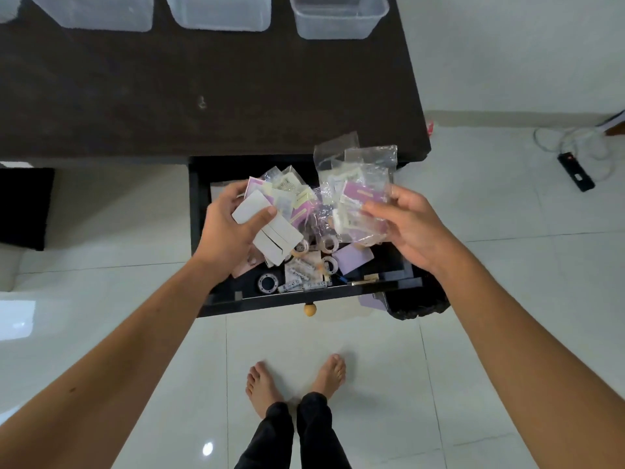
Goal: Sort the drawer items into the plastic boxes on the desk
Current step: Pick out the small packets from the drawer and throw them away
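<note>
Left hand (pixel 233 228) grips white cards (pixel 267 231); right hand (pixel 406 228) grips plastic packets (pixel 358 194)

A single head-worn view is given, looking steeply down from standing height. The dark desk (pixel 209 96) fills the upper frame, with its front edge and the open drawer (pixel 304 292) at centre. Both forearms are seen close, entering from the lower corners, and tiled floor (pixel 372 350) lies below.
</note>
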The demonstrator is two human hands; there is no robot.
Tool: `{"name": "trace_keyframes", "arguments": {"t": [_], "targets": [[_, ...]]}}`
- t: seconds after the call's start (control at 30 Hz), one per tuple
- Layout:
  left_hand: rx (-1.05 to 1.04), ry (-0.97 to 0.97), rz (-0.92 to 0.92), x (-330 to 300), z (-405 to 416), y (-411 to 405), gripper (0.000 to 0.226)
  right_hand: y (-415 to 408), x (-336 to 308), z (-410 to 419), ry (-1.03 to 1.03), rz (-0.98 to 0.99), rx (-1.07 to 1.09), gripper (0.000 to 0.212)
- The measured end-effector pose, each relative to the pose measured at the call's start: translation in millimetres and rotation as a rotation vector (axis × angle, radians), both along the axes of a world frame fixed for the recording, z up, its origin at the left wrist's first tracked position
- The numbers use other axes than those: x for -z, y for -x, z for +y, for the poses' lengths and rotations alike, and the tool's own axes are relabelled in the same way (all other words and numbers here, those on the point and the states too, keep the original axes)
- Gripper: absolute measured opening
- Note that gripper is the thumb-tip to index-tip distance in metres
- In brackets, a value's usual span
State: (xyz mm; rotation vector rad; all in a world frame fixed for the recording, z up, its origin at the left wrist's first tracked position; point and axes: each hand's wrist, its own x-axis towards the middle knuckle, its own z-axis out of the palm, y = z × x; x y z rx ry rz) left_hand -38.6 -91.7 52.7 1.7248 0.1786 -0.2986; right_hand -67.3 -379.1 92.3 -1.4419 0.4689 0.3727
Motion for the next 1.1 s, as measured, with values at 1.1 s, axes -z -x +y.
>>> {"name": "trace_keyframes", "arguments": {"t": [1.1], "targets": [[0.446,0.187,0.091,-3.6,-311.4,54.2,0.031,113.2,44.8,-222.1,0.085,-0.056,0.363,0.068]]}}
